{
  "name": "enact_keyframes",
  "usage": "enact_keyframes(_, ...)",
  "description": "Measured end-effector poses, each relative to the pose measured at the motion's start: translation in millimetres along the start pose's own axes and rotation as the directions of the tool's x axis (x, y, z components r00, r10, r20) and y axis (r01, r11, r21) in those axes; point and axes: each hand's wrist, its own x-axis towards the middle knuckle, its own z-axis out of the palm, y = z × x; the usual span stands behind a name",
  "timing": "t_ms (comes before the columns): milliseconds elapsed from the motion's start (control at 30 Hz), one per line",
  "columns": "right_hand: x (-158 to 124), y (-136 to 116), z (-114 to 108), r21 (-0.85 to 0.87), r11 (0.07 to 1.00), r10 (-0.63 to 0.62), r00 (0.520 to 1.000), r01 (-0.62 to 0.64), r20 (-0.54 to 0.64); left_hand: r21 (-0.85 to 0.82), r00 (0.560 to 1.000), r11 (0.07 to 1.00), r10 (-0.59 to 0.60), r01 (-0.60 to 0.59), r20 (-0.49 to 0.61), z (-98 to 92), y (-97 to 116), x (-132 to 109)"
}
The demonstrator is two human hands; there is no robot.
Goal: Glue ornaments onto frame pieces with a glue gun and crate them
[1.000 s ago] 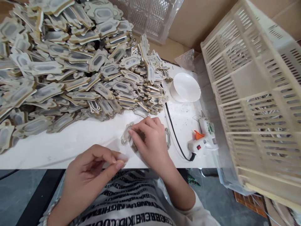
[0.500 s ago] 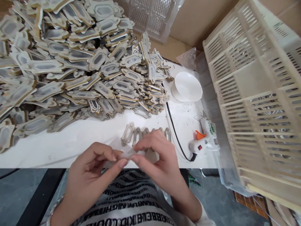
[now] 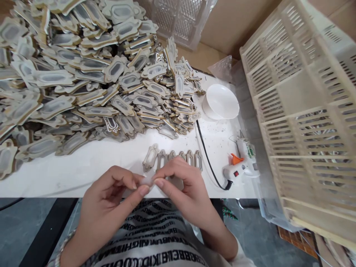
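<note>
My left hand (image 3: pixel 111 200) and my right hand (image 3: pixel 183 189) meet at the front edge of the white table (image 3: pixel 83 170). Both pinch a small clear plastic piece (image 3: pixel 148 180) between thumb and fingertips. Just behind my fingers lies a short row of flat ornate frame cutouts (image 3: pixel 172 158), overlapping on the table. A huge heap of the same cream and grey frame pieces (image 3: pixel 83 70) covers the table's far left and middle.
A white glue gun (image 3: pixel 239 167) with an orange trigger lies to the right, its black cord (image 3: pixel 204 148) running back toward the heap. A white bowl (image 3: pixel 221 102) sits behind it. A cream slatted crate (image 3: pixel 303 111) stands tilted at the right, with a clear crate (image 3: pixel 178 18) at the back.
My right hand left the row of cutouts on the table and came forward to meet my left hand at the clear piece. The row now shows uncovered.
</note>
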Motion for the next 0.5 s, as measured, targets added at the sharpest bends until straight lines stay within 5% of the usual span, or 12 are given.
enact_keyframes(333,2,-1,-9,-0.108,0.994,-0.017,0.998,0.010,-0.057,0.056,0.999,0.998,-0.028,0.030,-0.041,1.1,2,-2)
enact_keyframes(433,4,2,-19,-0.272,0.962,-0.034,0.995,0.008,-0.090,0.176,0.995,0.979,0.099,-0.099,0.008,-5.1,0,-4)
enact_keyframes(500,6,4,-23,-0.404,0.915,-0.045,0.997,0.017,-0.059,0.321,0.969,0.917,0.199,-0.237,0.147,-9.8,-1,-4)
